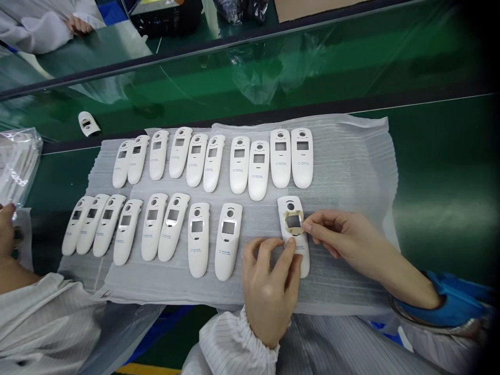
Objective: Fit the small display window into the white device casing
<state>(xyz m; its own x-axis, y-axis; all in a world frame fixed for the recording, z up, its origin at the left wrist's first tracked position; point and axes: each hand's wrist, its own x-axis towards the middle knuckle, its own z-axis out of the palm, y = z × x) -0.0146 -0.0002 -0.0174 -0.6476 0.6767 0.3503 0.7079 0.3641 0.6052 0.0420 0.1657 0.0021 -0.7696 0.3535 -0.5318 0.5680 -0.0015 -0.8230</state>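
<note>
A white handheld-device housing [291, 204] lies at the right end of the front row on a white foam sheet [351, 156]. Over its window sits a small dark square piece with a gold-coloured rim [294, 221]. My left hand [269, 291] grips the housing's lower half with thumb and forefinger and holds it down. From the right, my right hand [344, 237] pinches the edge of the gold-rimmed piece with its fingertips.
Several more white housings lie in a back row [239, 164] and a front row [198, 239] on the foam. One housing [88, 124] lies alone on the green belt [273, 67]. At the left are a plastic bag [17, 161] and a co-worker's hand [5, 229].
</note>
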